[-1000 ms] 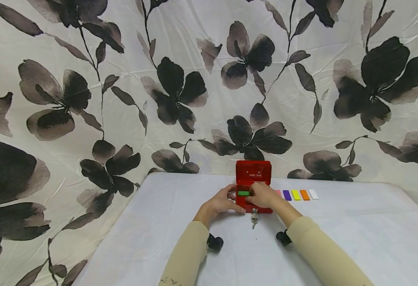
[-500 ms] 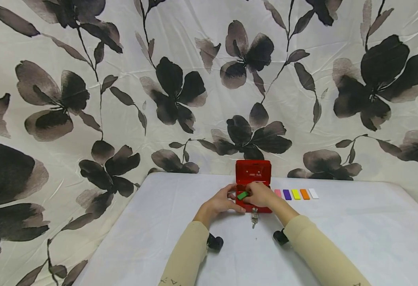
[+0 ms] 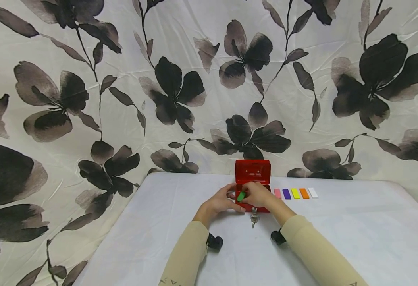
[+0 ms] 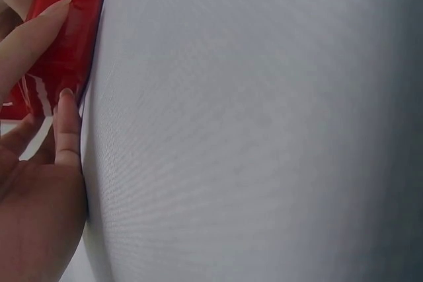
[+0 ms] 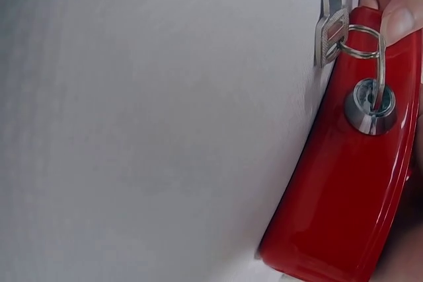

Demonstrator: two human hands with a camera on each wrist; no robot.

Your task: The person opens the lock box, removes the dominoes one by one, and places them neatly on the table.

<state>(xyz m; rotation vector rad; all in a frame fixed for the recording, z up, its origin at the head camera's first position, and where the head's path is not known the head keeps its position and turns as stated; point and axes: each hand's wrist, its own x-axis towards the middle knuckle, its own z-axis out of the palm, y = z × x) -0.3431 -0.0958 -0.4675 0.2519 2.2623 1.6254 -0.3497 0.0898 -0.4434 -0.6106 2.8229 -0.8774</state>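
Note:
A red metal cash box (image 3: 253, 171) stands with its lid raised at the back of the table. My left hand (image 3: 220, 201) holds the box at its left side; in the left wrist view the thumb (image 4: 41, 36) lies on the front wall and the fingers are at the side. My right hand (image 3: 258, 194) is over the open box and pinches a small green rectangular block (image 3: 241, 196), which is tilted. A key sits in the round lock (image 5: 370, 107) at the front, with a second key (image 5: 332, 34) hanging from the ring. The box's inside is mostly hidden by the right hand.
Right of the box lies a row of small flat blocks: pink (image 3: 277, 193), purple (image 3: 286, 194), yellow (image 3: 295, 193), orange (image 3: 304, 193) and white (image 3: 313, 193). A white cloth covers the table (image 3: 351, 230). Behind it hangs a floral cloth (image 3: 194, 31).
The green block has turned from lying level to a steep tilt in my right hand's fingers. My right hand has shifted slightly; the left hand stays on the box.

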